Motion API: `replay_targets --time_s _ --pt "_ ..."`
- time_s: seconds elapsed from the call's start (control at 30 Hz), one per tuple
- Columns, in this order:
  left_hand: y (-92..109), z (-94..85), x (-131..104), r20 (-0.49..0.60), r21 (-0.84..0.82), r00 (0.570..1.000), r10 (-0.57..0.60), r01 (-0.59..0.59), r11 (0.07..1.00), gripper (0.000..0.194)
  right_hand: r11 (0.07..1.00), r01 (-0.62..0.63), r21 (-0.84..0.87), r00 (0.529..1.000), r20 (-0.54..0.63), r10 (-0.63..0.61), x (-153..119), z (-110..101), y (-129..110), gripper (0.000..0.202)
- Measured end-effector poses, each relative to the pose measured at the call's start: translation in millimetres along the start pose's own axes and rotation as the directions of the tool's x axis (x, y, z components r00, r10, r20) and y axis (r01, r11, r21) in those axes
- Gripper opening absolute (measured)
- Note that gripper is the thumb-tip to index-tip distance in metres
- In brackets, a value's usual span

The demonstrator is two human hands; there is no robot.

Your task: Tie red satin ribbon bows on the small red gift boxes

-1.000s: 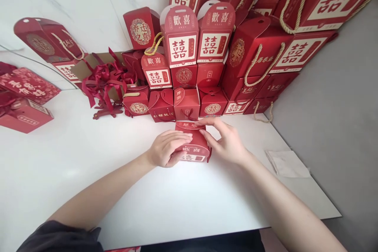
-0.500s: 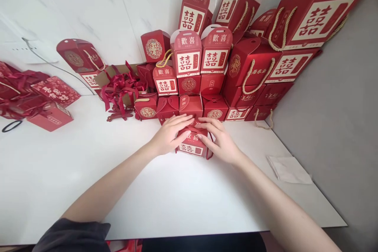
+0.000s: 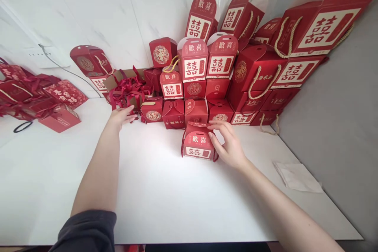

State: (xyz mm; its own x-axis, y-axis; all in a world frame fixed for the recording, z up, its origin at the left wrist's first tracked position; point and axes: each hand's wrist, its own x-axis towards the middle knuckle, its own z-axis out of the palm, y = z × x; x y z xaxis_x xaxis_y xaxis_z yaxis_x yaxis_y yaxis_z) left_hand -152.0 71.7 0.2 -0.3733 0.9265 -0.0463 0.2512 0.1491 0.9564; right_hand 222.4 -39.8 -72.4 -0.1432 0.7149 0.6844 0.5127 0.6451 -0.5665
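A small red gift box (image 3: 198, 152) with a cream label and dark red cord handles stands on the white table, its rounded top flaps tilted up. My right hand (image 3: 227, 145) is at the box's right side, thumb and fingertips closed on its top flap. Farther left, my left hand (image 3: 120, 117) reaches out with fingers stretched and nothing visible in them. It is at the front of an open cardboard carton (image 3: 110, 82) heaped with dark red ribbons (image 3: 132, 86). Some ribbon ends hang down beside the fingertips.
Stacked red gift boxes (image 3: 195, 67) line the wall behind, several with rope handles. More red boxes (image 3: 60, 118) and a black ring (image 3: 23, 126) lie at the left. A folded white cloth (image 3: 298, 176) rests near the right edge, beside a grey partition (image 3: 333, 126).
My left hand has left the small gift box and moved left to the ribbons. My right hand stays at the box. The view has shifted slightly, so everything sits lower and farther right.
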Motion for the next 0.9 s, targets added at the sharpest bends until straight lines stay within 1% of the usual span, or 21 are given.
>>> replay_targets --time_s 0.07,0.13,0.27,0.33,0.37,0.4,0.43,0.47,0.5,0.53,0.57,0.6,0.63,0.67,0.7,0.73,0.77,0.8,0.83,0.9 --pt "-2 3.1 2 -0.039 -0.022 0.998 -0.039 0.038 0.999 0.04 1.0 -0.001 -0.003 1.0 -0.005 0.001 0 -1 0 0.018" --pt "6 -1.6 1 -0.044 0.006 0.999 -0.032 0.032 0.999 0.042 1.0 0.001 -0.004 1.0 -0.012 -0.001 0 -2 0 0.018" --pt "39 -23.4 -9 -0.062 0.105 0.998 -0.001 0.007 0.994 0.046 1.0 -0.008 0.001 0.999 -0.038 0.008 0 -3 1 0.017" --pt "57 -30.3 -22 -0.061 0.15 0.996 0.066 -0.056 0.987 0.042 1.0 -0.01 0.009 0.997 -0.073 0.011 2 -4 0 0.016" --pt "65 -31.0 -32 -0.047 0.154 0.99 0.13 -0.122 0.981 0.038 1.0 -0.008 0.014 0.995 -0.097 0.009 4 -5 -2 0.015" --pt "73 -29.7 -42 -0.017 0.124 0.968 0.252 -0.248 0.961 0.033 1.0 -0.003 0.016 0.993 -0.12 0.005 7 -7 -5 0.015" --pt "79 -26.4 -55 0.019 0.056 0.923 0.383 -0.384 0.922 0.028 1.0 0.007 0.016 0.99 -0.139 -0.005 11 -9 -9 0.015" --pt "85 -21.5 -67 0.0 -0.036 0.843 0.538 -0.538 0.842 0.02 1.0 0.021 0.015 0.988 -0.151 -0.018 17 -12 -16 0.014" --pt "90 -15.2 -81 0.012 -0.115 0.751 0.661 -0.655 0.747 0.012 0.999 0.039 0.013 0.988 -0.153 -0.036 22 -15 -23 0.014" --pt "94 -8.0 -94 0.07 -0.183 0.677 0.732 -0.713 0.677 0.008 0.998 0.064 0.015 0.988 -0.144 -0.061 29 -18 -33 0.014" --pt "97 0.0 -107 0.113 -0.259 0.632 0.767 -0.727 0.636 0.008 0.996 0.087 0.023 0.989 -0.125 -0.083 36 -21 -43 0.014" --pt "99 8.3 -118 0.158 -0.298 0.607 0.779 -0.723 0.624 0.011 0.993 0.115 0.038 0.988 -0.105 -0.11 42 -24 -54 0.014" --pt "99 16.8 -129 0.211 -0.312 0.609 0.765 -0.699 0.643 0.013 0.989 0.137 0.063 0.989 -0.065 -0.133 48 -27 -66 0.014" --pt "99 25.4 -138 0.28 -0.298 0.636 0.719 -0.654 0.695 0.015 0.984 0.148 0.1 0.989 -0.024 -0.146 54 -28 -77 0.013" --pt "97 33.9 -146 0.356 -0.263 0.671 0.65 -0.595 0.759 0.017 0.98 0.132 0.146 0.99 0.024 -0.137 59 -29 -87 0.011" --pt "95 42.3 -152 0.414 -0.232 0.691 0.593 -0.55 0.803 0.018 0.973 0.105 0.205 0.993 0.025 -0.112 62 -29 -95 0.013" --pt "93 50.3 -157 0.459 -0.196 0.701 0.547 -0.521 0.831 0.018 0.961 0.068 0.269 0.997 0.007 -0.072 65 -28 -101 0.02" --pt "90 57.9 -160 0.495 -0.169 0.702 0.512 -0.501 0.849 0.018 0.944 0.024 0.329 1.0 -0.011 -0.022 66 -26 -105 0.028" --pt "87 64.6 -162 0.526 -0.157 0.693 0.494 -0.491 0.857 0.018 0.924 -0.019 0.382 0.999 -0.027 0.032 67 -23 -106 0.036" --pt "82 75.2 -163 0.58 -0.16 0.66 0.477 -0.482 0.862 0.018 0.883 -0.121 0.453 0.991 0.005 0.133 68 -18 -101 0.046"
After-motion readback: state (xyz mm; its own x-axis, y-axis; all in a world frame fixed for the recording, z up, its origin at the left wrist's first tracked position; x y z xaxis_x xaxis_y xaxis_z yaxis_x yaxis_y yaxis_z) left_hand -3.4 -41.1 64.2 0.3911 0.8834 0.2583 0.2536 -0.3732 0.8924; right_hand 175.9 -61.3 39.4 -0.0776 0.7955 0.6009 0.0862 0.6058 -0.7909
